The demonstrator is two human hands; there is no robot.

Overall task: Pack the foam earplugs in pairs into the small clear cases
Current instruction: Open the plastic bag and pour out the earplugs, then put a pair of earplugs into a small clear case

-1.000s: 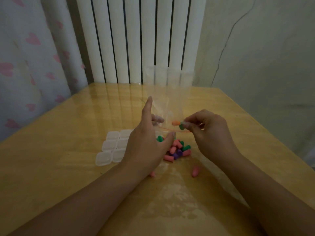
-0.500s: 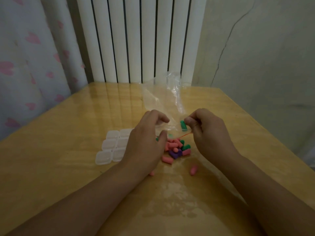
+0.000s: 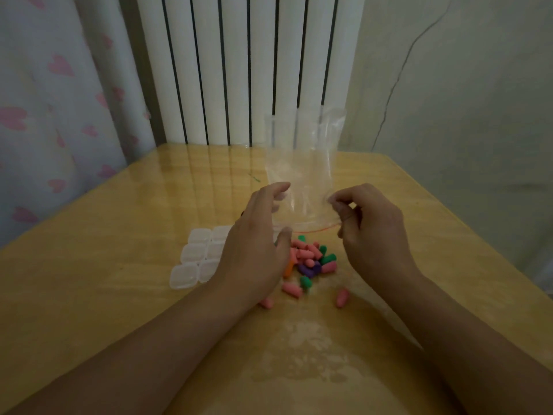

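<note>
Two bare hands up over a glossy yellow wooden table (image 3: 89, 280), sharing one clear plastic zip bag (image 3: 302, 175) with a red seal line. Left hand (image 3: 257, 253): fingers curved round the bag's left edge, thumb tip against the lower left corner by the seal. Right hand (image 3: 371, 232): fingertips bunched, pinching the bag's right edge just above the seal. Bag upside down, mouth toward the table, closed end up against the white ribbed radiator (image 3: 239, 70) at the far side; nothing visible inside.

Directly under the bag's mouth, between the hands: a small heap of foam earplugs (image 3: 311, 259), mostly pink, some green, a few purple, one orange half hidden by the left hand. Three pink strays nearer the viewer: one (image 3: 291, 289) just near of the heap, one (image 3: 341, 297) off to the right, one (image 3: 267, 302) partly under the left wrist.

Left of the heap, touching one another in two rows: six small clear square plastic cases (image 3: 199, 256), lids down, right column partly covered by the left hand. Contents impossible to tell.

Far left: pale curtain with pink hearts (image 3: 45, 115). Far right: cracked grey-green wall (image 3: 449, 100).
</note>
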